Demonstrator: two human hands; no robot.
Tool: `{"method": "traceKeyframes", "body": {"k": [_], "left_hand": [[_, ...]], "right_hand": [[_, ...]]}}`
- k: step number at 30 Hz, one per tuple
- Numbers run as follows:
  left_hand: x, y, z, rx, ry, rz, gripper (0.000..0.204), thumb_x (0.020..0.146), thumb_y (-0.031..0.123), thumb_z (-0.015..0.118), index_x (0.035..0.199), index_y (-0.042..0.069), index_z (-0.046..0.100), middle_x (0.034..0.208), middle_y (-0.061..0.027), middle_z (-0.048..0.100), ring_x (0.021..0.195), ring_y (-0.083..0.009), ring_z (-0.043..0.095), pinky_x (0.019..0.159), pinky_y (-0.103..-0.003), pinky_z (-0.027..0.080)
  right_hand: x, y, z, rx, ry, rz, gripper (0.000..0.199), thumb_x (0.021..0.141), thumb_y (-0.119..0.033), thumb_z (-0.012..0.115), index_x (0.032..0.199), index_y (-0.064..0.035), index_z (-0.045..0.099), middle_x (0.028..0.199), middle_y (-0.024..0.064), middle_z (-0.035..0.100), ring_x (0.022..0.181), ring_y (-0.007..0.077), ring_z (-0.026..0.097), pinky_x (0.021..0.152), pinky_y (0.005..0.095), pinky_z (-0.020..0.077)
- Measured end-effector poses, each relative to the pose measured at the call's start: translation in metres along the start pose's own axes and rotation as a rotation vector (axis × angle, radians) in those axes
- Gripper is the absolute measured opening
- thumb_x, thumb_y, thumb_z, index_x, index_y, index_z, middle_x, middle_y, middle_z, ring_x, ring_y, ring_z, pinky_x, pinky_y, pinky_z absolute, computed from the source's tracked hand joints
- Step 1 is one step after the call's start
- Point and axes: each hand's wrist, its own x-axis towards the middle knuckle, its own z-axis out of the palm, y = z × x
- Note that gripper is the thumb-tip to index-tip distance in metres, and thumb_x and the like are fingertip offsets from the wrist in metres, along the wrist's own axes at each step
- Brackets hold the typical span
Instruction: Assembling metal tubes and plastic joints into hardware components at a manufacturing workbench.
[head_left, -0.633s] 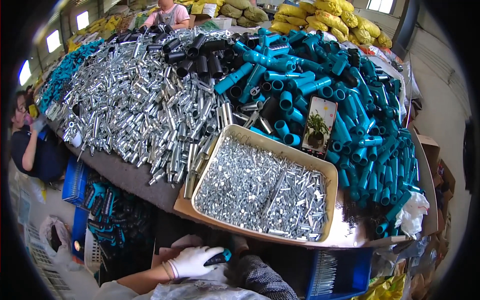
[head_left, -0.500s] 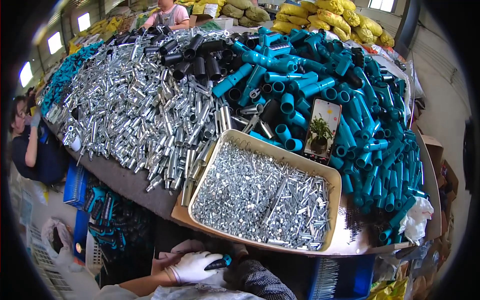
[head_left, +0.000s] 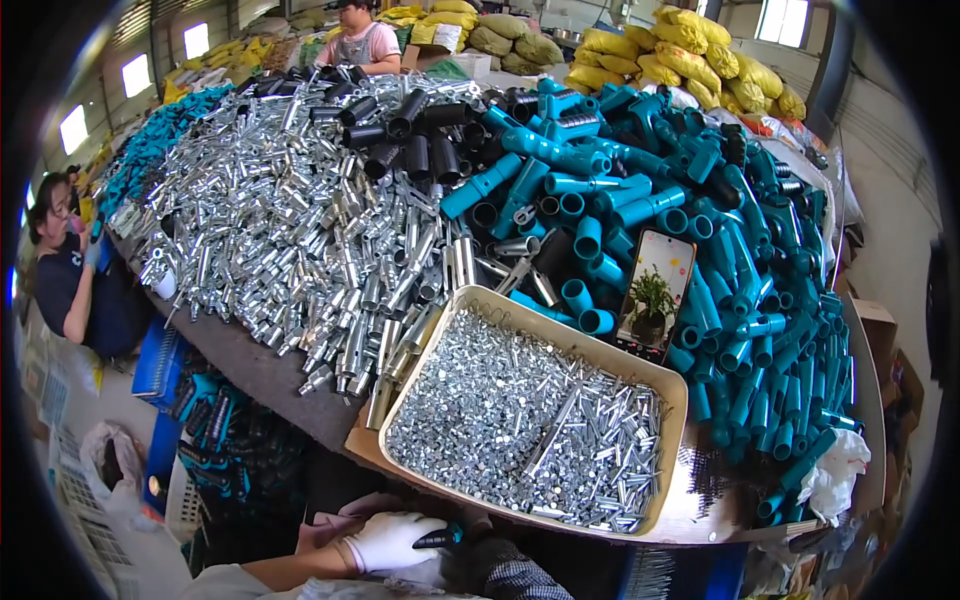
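My left hand (head_left: 392,543), in a white glove, is low in the view below the table edge. Its fingers are closed around a short black and teal handle (head_left: 438,537) whose teal end points right. Pinkish cloth (head_left: 335,522) lies just behind the glove. To the right of the handle is dark checked fabric (head_left: 520,573); I cannot tell whether it is a sleeve or a trouser leg. My right hand cannot be made out. Above the glove, a cream tray (head_left: 415,462) of small metal pins and rods sits at the table's near edge.
Silvery metal sleeves (head_left: 290,240) and teal tubular parts (head_left: 740,300) heap the table. A phone (head_left: 655,295) leans on the teal pile. Blue bins (head_left: 158,365) stand below left. One person (head_left: 75,265) works at the left, another (head_left: 362,40) beyond the heap.
The scene sits slightly lower and to the right in the view, as the head has tilted. My left hand still holds the handle, a little lower in the picture.
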Motion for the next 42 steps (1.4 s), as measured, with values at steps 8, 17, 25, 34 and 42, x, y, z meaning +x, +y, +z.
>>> {"method": "traceKeyframes", "body": {"k": [8,17,25,34,42], "left_hand": [[0.007,0.001,0.029,0.023,0.162,-0.037,0.044,0.084,0.042,0.071,0.119,0.016,0.066,0.098,-0.0138,0.072,0.084,-0.0361,0.07,0.075,-0.045,0.057],[0.045,0.012,0.046,-0.037,-0.132,-0.213,0.05,0.081,0.032,0.065,0.122,0.006,0.054,0.092,-0.0239,0.07,0.085,-0.0435,0.068,0.075,-0.053,0.054],[0.039,-0.03,0.102,-0.073,0.065,-0.312,0.032,0.082,0.018,0.059,0.107,-0.002,0.059,0.084,-0.023,0.07,0.074,-0.0426,0.069,0.066,-0.052,0.054],[0.058,-0.013,0.103,-0.097,-0.001,-0.381,0.041,0.082,0.014,0.057,0.121,-0.002,0.057,0.092,-0.022,0.072,0.08,-0.04,0.071,0.068,-0.052,0.055],[-0.04,-0.006,-0.08,-0.247,-0.116,-0.237,0.06,0.081,0.038,0.072,0.13,0.005,0.058,0.101,-0.0243,0.069,0.092,-0.041,0.068,0.082,-0.048,0.054]], "right_hand": [[0.002,-0.029,-0.034,0.033,-0.105,0.099,0.04,0.102,-0.028,0.042,0.128,-0.0049,0.061,0.119,0.0204,0.067,0.115,0.0415,0.06,0.101,0.048,0.0474],[-0.066,-0.023,-0.029,0.224,-0.346,0.404,0.038,0.102,-0.026,0.043,0.124,-0.0044,0.065,0.132,0.0201,0.062,0.125,0.0411,0.054,0.106,0.0477,0.0425],[-0.073,-0.118,-0.044,-0.013,-0.246,0.17,0.03,0.09,-0.019,0.061,0.11,0.0013,0.071,0.112,0.0211,0.072,0.108,0.0351,0.067,0.1,0.0397,0.0475],[-0.07,-0.124,-0.063,0.098,-0.211,0.292,0.051,0.096,-0.036,0.065,0.128,0.0042,0.06,0.132,0.0216,0.061,0.123,0.0335,0.055,0.107,0.0414,0.0399],[-0.081,-0.063,-0.087,1.372,-0.352,0.716,0.045,0.099,-0.037,0.056,0.128,-0.0025,0.061,0.119,0.0134,0.067,0.11,0.0274,0.062,0.096,0.0392,0.0497]]}}
